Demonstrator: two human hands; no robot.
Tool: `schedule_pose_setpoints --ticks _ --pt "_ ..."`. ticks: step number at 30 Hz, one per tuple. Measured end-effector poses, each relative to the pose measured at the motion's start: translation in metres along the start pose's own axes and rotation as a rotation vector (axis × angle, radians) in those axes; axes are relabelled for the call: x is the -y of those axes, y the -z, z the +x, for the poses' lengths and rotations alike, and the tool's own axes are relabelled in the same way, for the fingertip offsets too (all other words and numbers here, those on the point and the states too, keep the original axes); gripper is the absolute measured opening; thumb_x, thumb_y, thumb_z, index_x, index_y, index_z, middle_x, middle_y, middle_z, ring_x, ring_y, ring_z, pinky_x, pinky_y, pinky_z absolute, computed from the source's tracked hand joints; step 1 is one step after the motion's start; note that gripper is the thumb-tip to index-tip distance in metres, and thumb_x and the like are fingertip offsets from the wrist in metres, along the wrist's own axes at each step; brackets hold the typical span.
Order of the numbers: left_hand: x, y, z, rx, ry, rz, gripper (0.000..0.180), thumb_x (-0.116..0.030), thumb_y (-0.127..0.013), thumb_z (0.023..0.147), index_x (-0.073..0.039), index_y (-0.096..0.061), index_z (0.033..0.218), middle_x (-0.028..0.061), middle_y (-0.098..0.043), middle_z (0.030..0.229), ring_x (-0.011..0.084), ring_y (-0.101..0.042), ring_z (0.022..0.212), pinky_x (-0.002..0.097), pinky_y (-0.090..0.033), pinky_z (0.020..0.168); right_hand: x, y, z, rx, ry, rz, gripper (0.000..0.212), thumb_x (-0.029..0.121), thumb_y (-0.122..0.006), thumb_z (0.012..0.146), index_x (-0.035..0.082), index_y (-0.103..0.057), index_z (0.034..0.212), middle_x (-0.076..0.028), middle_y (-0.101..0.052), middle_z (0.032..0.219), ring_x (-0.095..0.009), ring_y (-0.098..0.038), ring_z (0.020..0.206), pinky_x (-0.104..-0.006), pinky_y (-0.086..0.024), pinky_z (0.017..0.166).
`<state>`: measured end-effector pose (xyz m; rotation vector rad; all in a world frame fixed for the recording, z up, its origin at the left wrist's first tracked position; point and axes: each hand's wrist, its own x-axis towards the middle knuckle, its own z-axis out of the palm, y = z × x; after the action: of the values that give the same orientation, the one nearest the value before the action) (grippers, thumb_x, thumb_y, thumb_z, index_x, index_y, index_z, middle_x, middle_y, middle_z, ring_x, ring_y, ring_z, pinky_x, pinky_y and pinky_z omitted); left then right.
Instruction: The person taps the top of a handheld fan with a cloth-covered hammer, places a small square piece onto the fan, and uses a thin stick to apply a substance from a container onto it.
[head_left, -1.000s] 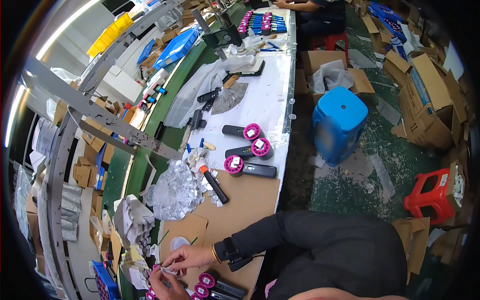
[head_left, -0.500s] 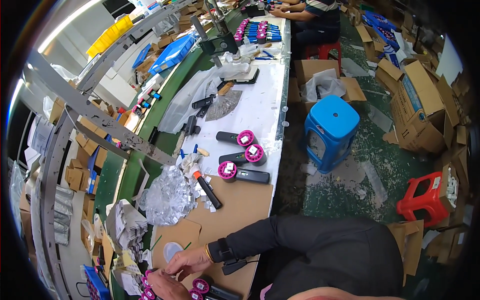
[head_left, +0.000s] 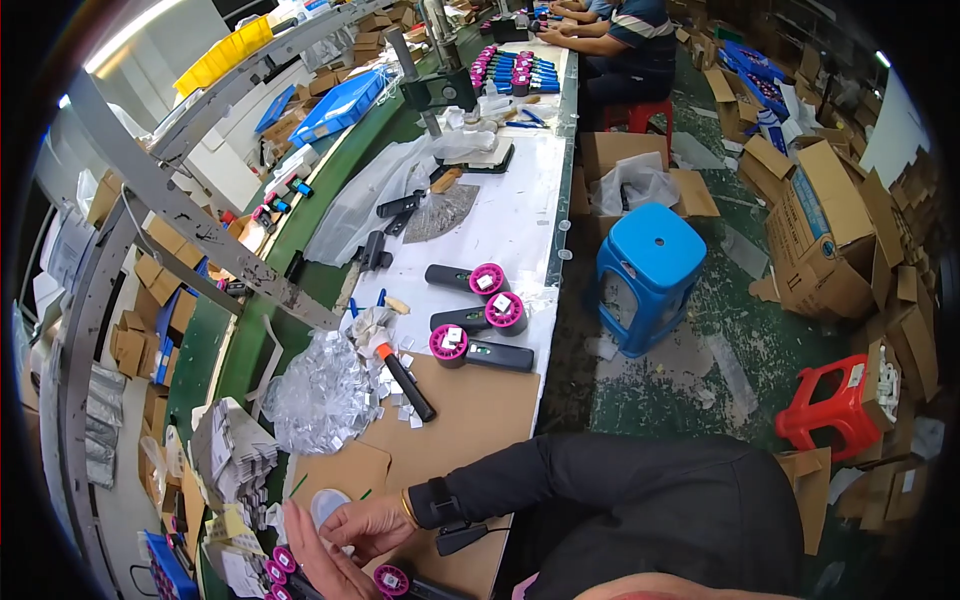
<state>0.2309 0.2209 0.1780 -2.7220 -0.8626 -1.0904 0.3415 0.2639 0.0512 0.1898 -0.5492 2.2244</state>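
Note:
At the lower edge, my left hand [head_left: 322, 560] is held up with its fingers stretched out. Right beside it my right hand [head_left: 372, 525], with a gold bracelet and a black strap at the wrist, is closed in a pinch; a small whitish piece shows at its fingertips, too small to name. A round translucent lid or dish [head_left: 328, 505] lies behind the hands. A black-handled device with a pink slotted wheel [head_left: 391, 579] sits to the right of them, partly cut off. Several more pink wheels [head_left: 284, 560] stand to the left, partly hidden by my left hand.
Farther up the bench lie three pink-wheeled devices [head_left: 484, 352], an orange-and-black tool [head_left: 405, 382], a clear bag of small silvery pieces [head_left: 325, 390] and stacked papers [head_left: 232, 455]. A blue stool [head_left: 655, 250], a red stool [head_left: 835, 408] and cartons stand on the right. A person [head_left: 632, 40] sits at the far end.
My left hand has lifted, its fingers straightening upward. My right hand stays close by, with its fingertips still together. The whole view has shifted slightly.

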Motion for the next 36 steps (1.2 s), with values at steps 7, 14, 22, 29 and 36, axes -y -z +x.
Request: schedule_pose_setpoints --ticks 7,14,22,29,36 --pt "0.007 0.002 -0.013 0.091 0.09 -0.117 0.044 -0.021 -0.044 0.118 0.011 -0.062 0.142 0.0292 -0.067 0.142 0.0457 -0.065 0.13 0.0465 -0.05 0.114 0.009 -0.006 0.0 0.052 0.037 -0.142 0.008 0.017 -0.075 0.105 0.01 -0.073 0.108 0.003 -0.07 0.099 -0.011 -0.065 0.092 -0.0322 -0.055 0.086" --pt "0.008 0.006 -0.022 0.02 0.264 -0.245 0.042 -0.023 -0.045 0.119 0.008 -0.064 0.14 0.0272 -0.069 0.138 0.0418 -0.068 0.125 0.045 -0.052 0.107 0.011 -0.008 -0.003 0.073 -0.008 -0.197 0.009 0.015 -0.075 0.104 0.009 -0.073 0.11 0.002 -0.071 0.1 -0.01 -0.065 0.09 -0.0302 -0.054 0.081" --pt "0.002 0.016 -0.019 -0.125 0.251 0.102 0.019 -0.009 -0.064 0.11 0.004 -0.07 0.123 0.0206 -0.073 0.112 0.0333 -0.069 0.097 0.0416 -0.055 0.089 0.022 -0.006 -0.003 -0.07 0.142 -0.206 0.012 0.017 -0.077 0.102 0.009 -0.074 0.111 0.001 -0.074 0.105 -0.01 -0.068 0.095 -0.0292 -0.056 0.082" --pt "0.006 0.02 -0.027 -0.275 0.332 0.039 0.009 -0.003 -0.072 0.104 0.004 -0.072 0.109 0.0185 -0.072 0.102 0.0326 -0.068 0.092 0.0405 -0.056 0.082 0.023 -0.006 -0.004 -0.026 0.179 -0.306 0.014 0.014 -0.078 0.101 0.006 -0.074 0.113 -0.001 -0.075 0.108 -0.01 -0.071 0.1 -0.0274 -0.058 0.086" --pt "-0.003 0.016 -0.023 -0.206 0.224 0.014 0.011 -0.001 -0.07 0.105 0.005 -0.074 0.113 0.02 -0.074 0.105 0.0367 -0.071 0.091 0.0433 -0.057 0.087 0.019 -0.007 -0.005 -0.049 0.161 -0.454 0.018 0.012 -0.078 0.102 0.001 -0.077 0.116 -0.001 -0.075 0.1 -0.01 -0.072 0.093 -0.0266 -0.06 0.081"
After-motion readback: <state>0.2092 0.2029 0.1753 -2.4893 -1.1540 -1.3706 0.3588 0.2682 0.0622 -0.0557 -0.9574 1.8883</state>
